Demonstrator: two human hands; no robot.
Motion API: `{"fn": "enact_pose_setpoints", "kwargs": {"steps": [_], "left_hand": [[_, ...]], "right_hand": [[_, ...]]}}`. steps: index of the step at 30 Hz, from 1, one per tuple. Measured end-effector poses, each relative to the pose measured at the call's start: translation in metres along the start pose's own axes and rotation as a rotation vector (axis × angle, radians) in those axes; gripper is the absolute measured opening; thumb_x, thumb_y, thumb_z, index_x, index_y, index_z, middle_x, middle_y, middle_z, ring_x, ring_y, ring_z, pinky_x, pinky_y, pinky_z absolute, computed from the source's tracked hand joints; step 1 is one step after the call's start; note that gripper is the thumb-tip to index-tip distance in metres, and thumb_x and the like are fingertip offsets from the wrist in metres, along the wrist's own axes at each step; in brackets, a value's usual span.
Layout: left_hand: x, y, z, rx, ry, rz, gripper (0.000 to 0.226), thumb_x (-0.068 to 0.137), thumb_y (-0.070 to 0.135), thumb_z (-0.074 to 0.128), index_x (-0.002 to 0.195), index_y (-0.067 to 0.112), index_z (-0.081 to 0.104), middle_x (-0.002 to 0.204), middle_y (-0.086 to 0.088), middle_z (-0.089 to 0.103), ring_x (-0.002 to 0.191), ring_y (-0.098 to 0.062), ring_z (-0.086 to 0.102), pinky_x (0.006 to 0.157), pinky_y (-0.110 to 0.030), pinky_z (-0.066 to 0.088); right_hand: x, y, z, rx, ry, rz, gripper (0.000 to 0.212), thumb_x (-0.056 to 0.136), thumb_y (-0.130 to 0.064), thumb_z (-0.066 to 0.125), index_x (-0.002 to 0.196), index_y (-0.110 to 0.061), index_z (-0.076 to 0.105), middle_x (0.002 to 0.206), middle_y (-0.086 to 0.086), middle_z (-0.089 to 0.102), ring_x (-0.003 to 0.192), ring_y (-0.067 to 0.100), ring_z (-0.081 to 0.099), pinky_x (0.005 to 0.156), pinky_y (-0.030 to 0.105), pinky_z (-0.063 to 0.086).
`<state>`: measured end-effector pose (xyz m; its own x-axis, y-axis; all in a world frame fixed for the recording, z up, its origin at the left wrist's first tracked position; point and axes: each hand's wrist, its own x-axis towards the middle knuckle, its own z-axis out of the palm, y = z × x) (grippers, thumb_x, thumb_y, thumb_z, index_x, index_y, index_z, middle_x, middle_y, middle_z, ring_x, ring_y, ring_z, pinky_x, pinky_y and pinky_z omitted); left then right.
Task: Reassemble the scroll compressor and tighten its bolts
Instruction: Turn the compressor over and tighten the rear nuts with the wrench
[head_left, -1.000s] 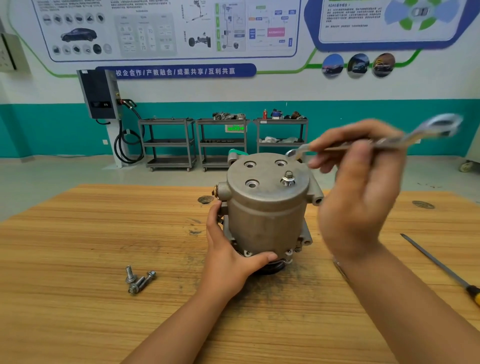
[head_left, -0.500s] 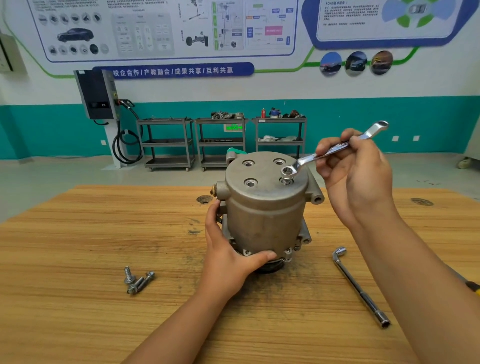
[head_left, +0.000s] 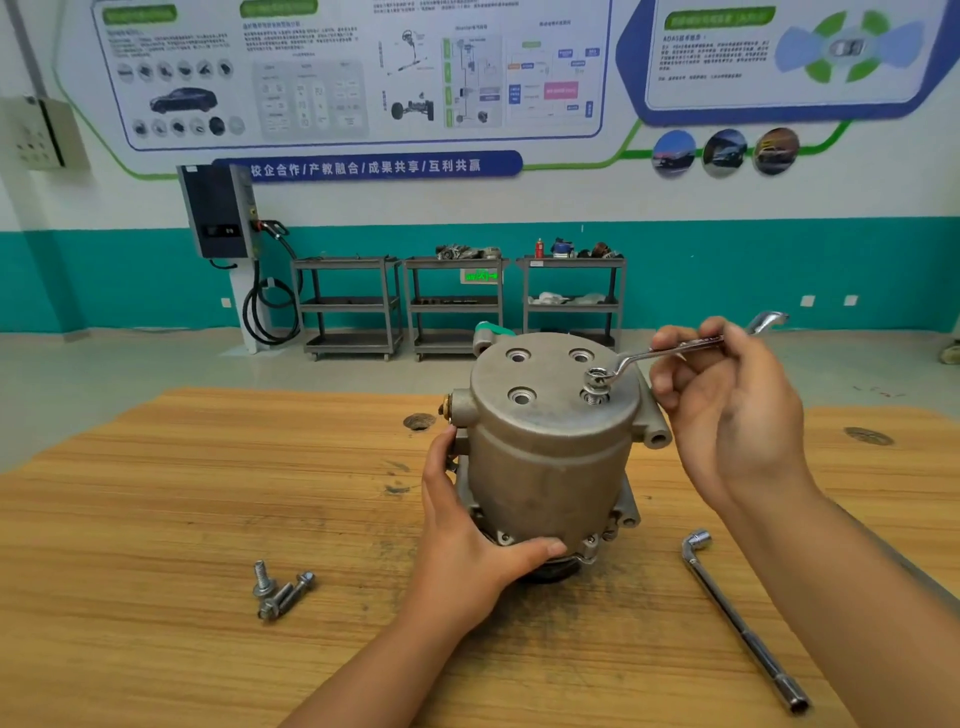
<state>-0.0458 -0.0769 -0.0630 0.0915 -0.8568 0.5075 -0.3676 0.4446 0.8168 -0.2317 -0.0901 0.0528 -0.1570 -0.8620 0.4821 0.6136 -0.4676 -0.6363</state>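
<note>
Left hand (head_left: 467, 545) is wrapped low round the near-left side of the compressor (head_left: 545, 467): thumb laid across the near bottom edge, fingers curled up the left flank.

On the wooden worktop (head_left: 156, 623), three loose bolts (head_left: 280, 592) lie in a little heap near-left of it. A long L-shaped socket wrench (head_left: 743, 629) lies near-right, bent end pointing far.

The compressor stands upright mid-worktop, long axis vertical, flat round cap facing up with four holes in it. The near-right hole has a bolt (head_left: 594, 397) sticking up.

Right hand (head_left: 727, 415) is up by the cap's right edge, thumb and fingers pinching the shank of a ring spanner (head_left: 670, 351). Its ring end sits over the bolt head, and the handle runs off right and a bit upward.

Way back by the teal wall are three metal carts (head_left: 457, 306).
</note>
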Motion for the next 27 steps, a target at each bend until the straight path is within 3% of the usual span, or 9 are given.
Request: {"fn": "enact_pose_setpoints", "kwargs": {"steps": [5, 12, 15, 18, 23, 27], "left_hand": [[0.0, 0.0, -0.001, 0.009, -0.004, 0.015, 0.124, 0.048, 0.043, 0.093, 0.118, 0.076, -0.004, 0.147, 0.021, 0.013, 0.137, -0.008, 0.024, 0.106, -0.026, 0.024], [-0.001, -0.001, -0.002, -0.007, 0.0, 0.001, 0.125, 0.046, 0.047, 0.092, 0.121, 0.074, -0.004, 0.147, 0.025, 0.012, 0.136, -0.003, 0.023, 0.105, -0.02, 0.024], [-0.002, 0.001, -0.002, -0.009, 0.016, -0.012, 0.121, 0.04, 0.058, 0.086, 0.12, 0.074, -0.003, 0.15, 0.016, 0.016, 0.138, -0.007, 0.024, 0.107, -0.025, 0.024], [-0.002, 0.001, -0.002, -0.003, 0.014, -0.002, 0.123, 0.046, 0.05, 0.091, 0.119, 0.075, -0.004, 0.149, 0.019, 0.013, 0.137, -0.006, 0.022, 0.108, -0.027, 0.023], [-0.003, 0.002, -0.002, 0.006, 0.011, 0.02, 0.125, 0.051, 0.042, 0.093, 0.12, 0.074, -0.006, 0.15, 0.019, 0.011, 0.136, -0.002, 0.022, 0.107, -0.023, 0.023], [-0.003, 0.003, -0.002, 0.007, 0.009, 0.02, 0.123, 0.045, 0.052, 0.089, 0.12, 0.075, -0.005, 0.151, 0.014, 0.013, 0.139, -0.012, 0.026, 0.112, -0.032, 0.03]], "right_hand": [[-0.013, 0.0, 0.0, -0.014, 0.041, -0.121, 0.03, 0.102, -0.015, 0.02, 0.081, -0.014, 0.041, 0.07, 0.008, 0.067, 0.048, 0.017, 0.046, 0.049, 0.021, 0.042], [-0.019, 0.003, 0.006, -0.08, 0.028, -0.179, 0.03, 0.103, -0.014, 0.018, 0.083, -0.013, 0.04, 0.069, 0.007, 0.068, 0.049, 0.02, 0.053, 0.052, 0.023, 0.045], [-0.026, 0.006, 0.009, -0.124, 0.008, -0.309, 0.024, 0.098, -0.014, 0.02, 0.084, -0.012, 0.039, 0.071, 0.008, 0.069, 0.048, 0.022, 0.051, 0.051, 0.025, 0.042], [-0.036, 0.015, 0.012, -0.194, 0.022, -0.463, 0.019, 0.094, -0.017, 0.023, 0.086, -0.014, 0.04, 0.075, 0.006, 0.07, 0.051, 0.023, 0.049, 0.052, 0.03, 0.04], [-0.049, 0.031, 0.011, -0.393, -0.226, -0.789, 0.016, 0.1, -0.032, 0.035, 0.093, -0.03, 0.049, 0.092, 0.007, 0.063, 0.066, 0.025, 0.052, 0.064, 0.03, 0.043], [-0.051, 0.035, 0.003, -0.817, -0.421, -0.953, 0.039, 0.103, -0.044, 0.026, 0.096, -0.011, 0.045, 0.101, 0.008, 0.052, 0.088, 0.016, 0.054, 0.076, 0.029, 0.047]]}}
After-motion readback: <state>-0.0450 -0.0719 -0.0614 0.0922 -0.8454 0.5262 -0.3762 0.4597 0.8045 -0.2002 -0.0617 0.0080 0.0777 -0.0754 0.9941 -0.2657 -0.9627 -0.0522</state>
